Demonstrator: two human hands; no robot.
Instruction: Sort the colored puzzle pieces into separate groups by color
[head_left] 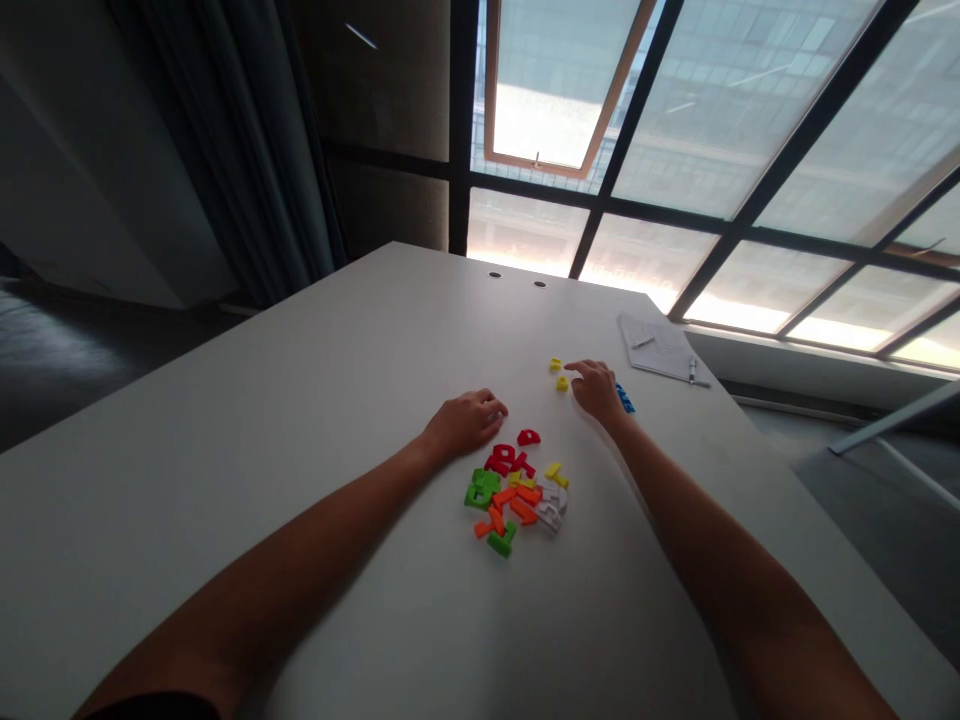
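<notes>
My left hand (466, 422) lies on the white table with its fingers loosely spread, holding nothing, just beyond the near pile of plastic pieces. My right hand (594, 386) is farther out, index finger stretched to the left, with nothing seen in it. Beside that fingertip are two small yellow pieces, a far one (555, 364) and a nearer one (562, 384). Blue pieces (624, 398) show partly behind my right hand. The pile holds red pieces (504, 455), green pieces (481, 487), orange pieces (523, 510), white pieces (550, 516) and a yellow piece (556, 474) at its right.
Toward the table's right edge lie papers (660, 345) with a pen (643, 343) and a marker (693, 370) on them. Two round cable holes (495, 275) sit near the far edge. Large windows stand behind the table, and a dark curtain (247, 150) hangs at left.
</notes>
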